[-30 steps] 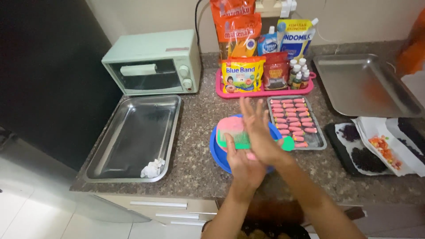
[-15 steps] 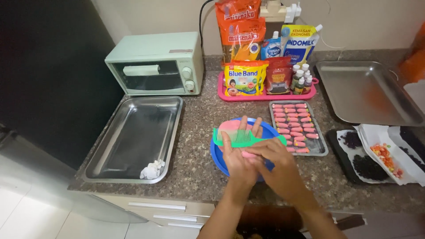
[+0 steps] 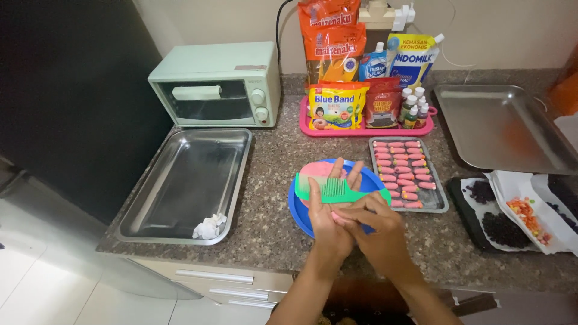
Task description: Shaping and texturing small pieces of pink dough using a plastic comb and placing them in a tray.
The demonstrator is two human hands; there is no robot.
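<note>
Two bare forearms rise from the bottom edge of the view, ending in the left hand (image 3: 328, 219) and the right hand (image 3: 376, 225). No sleeves cover either arm up to where the view cuts them off. Neither wrist nor any visible finger carries a watch, bracelet, ring or glove.

A speckled brown-grey stone table (image 3: 271, 198) runs along a plain cream wall (image 3: 506, 24). To the left stands a tall black cabinet (image 3: 66, 102) with a flat dark face, reaching down to a pale tiled floor (image 3: 54, 289). Under the table edge sit pale drawers (image 3: 205, 280) with long bar handles. A black cable (image 3: 279, 27) hangs down the wall behind a mint-green oven (image 3: 217, 84) set in the corner. The light is soft and even, with weak shadows and a dull shine on the stone.
</note>
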